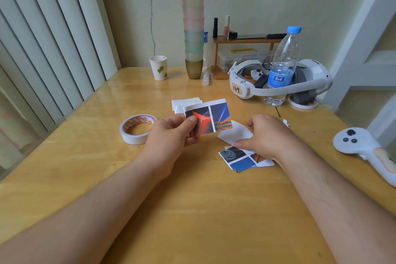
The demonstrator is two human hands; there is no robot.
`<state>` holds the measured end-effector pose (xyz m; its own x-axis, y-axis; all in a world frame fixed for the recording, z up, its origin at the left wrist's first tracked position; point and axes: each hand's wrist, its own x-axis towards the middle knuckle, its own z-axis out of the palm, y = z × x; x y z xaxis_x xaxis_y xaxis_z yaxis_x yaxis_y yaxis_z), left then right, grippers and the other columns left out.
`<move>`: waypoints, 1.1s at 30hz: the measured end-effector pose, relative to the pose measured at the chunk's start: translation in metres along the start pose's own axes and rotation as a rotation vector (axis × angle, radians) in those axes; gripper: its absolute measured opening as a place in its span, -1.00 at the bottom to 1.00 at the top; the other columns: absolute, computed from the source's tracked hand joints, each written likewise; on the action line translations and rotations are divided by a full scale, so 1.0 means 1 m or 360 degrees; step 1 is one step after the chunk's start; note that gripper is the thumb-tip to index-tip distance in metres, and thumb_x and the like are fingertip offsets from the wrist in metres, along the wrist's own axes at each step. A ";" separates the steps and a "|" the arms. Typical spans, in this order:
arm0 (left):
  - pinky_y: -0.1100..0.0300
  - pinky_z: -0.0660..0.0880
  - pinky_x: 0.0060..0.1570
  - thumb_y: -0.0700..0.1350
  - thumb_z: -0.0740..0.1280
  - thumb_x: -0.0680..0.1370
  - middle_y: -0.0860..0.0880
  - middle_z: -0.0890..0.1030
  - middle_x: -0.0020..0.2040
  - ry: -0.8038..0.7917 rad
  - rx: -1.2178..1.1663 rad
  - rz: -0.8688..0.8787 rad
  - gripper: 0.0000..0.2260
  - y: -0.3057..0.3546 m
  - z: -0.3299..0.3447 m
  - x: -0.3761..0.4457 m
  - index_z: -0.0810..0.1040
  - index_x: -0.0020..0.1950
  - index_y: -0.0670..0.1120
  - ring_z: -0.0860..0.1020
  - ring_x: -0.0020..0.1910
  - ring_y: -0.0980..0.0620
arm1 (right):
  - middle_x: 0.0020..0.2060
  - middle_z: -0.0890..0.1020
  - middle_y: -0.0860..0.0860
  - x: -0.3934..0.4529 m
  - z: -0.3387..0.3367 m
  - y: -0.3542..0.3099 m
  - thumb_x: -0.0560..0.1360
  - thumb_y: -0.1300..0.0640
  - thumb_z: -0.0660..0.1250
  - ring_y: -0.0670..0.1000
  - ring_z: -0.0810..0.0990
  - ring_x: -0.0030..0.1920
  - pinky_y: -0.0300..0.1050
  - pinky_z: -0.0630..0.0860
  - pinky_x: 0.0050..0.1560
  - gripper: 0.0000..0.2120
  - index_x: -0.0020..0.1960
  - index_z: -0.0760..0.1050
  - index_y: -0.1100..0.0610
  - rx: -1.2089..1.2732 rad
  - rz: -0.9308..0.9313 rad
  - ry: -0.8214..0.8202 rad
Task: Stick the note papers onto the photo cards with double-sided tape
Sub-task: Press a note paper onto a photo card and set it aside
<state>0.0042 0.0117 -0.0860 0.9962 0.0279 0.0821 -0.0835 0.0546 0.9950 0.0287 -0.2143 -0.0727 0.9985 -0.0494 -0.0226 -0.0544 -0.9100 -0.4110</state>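
left hand [171,133] pinches photo card [211,119] by its left end, long axis 9→3, right end tipped up, held above table [192,210] | right hand [264,135] grips white note paper [234,134] over card pile [242,158] at 4 | tape roll [137,128] at 9 | note stack [186,103] at 12

both your forearms reach forward, bare, wrists about level. your left hand [171,133] is raised, thumb on top and fingers curled beneath in a pinch. your right hand [264,135] lies palm down, fingers bent, thumb tip pressing downward.
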 end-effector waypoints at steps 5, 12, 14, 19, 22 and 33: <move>0.08 0.65 0.01 -0.18 0.35 0.68 -0.06 0.57 -0.27 0.0005 -0.0008 -0.0001 -0.52 0.001 0.000 0.000 0.59 -0.47 -0.03 0.59 -0.12 -0.01 | -0.18 0.53 0.02 0.000 0.001 0.001 0.40 -0.16 0.58 0.01 0.48 -0.22 -0.07 0.31 -0.37 -0.57 -0.16 0.42 0.09 -0.0039 -0.0017 0.0024; 0.10 0.65 0.01 -0.20 0.33 0.69 0.01 0.57 -0.33 -0.0016 -0.0028 -0.0005 -0.53 -0.002 -0.002 0.001 0.62 -0.43 -0.03 0.54 -0.20 0.03 | -0.27 0.59 0.08 -0.004 -0.008 0.007 0.49 0.09 0.43 0.05 0.51 -0.31 -0.13 0.34 -0.37 -0.85 -0.18 0.51 0.12 0.0330 -0.0055 0.0152; 0.13 0.65 -0.02 -0.22 0.32 0.69 0.02 0.60 -0.32 -0.0025 -0.0053 0.0013 -0.63 -0.002 -0.002 0.001 0.68 -0.30 -0.06 0.55 -0.23 0.05 | -0.24 0.65 0.01 -0.006 -0.018 0.008 0.47 0.17 0.39 0.04 0.59 -0.27 -0.15 0.43 -0.34 -0.96 -0.11 0.61 0.06 0.0646 -0.0064 0.0290; 0.12 0.65 0.02 -0.23 0.31 0.69 0.04 0.68 -0.23 -0.0009 -0.0077 0.0005 -0.79 -0.004 -0.003 0.002 0.72 -0.04 -0.14 0.57 -0.25 0.10 | -0.01 0.73 -0.06 -0.002 -0.024 0.008 0.48 0.29 0.36 0.10 0.69 0.05 0.08 0.69 -0.09 -0.71 0.07 0.66 -0.03 0.1430 -0.0062 0.0517; 0.03 0.65 0.08 -0.23 0.33 0.69 0.03 0.67 -0.26 0.0019 -0.0058 0.0007 -0.84 -0.005 -0.005 0.004 0.69 0.00 -0.22 0.59 -0.26 0.09 | 0.02 0.75 -0.05 0.000 -0.024 0.007 0.53 0.31 0.44 0.06 0.73 0.05 -0.01 0.66 -0.13 -0.75 0.07 0.62 -0.02 0.1703 -0.0074 0.0519; 0.01 0.70 -0.07 -0.22 0.38 0.66 -0.07 0.69 -0.28 0.0048 0.0136 0.0108 -0.90 -0.005 -0.005 0.000 0.65 0.08 -0.03 0.63 -0.29 -0.05 | -0.20 0.73 -0.05 -0.012 -0.022 -0.010 0.64 0.32 0.30 -0.05 0.66 -0.20 -0.20 0.49 -0.26 -0.79 -0.02 0.56 0.02 0.2323 -0.0067 0.0058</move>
<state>0.0049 0.0162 -0.0913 0.9871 0.0588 0.1489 -0.1471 -0.0338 0.9885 0.0173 -0.2136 -0.0485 0.9976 -0.0640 0.0262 0.0446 0.3053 -0.9512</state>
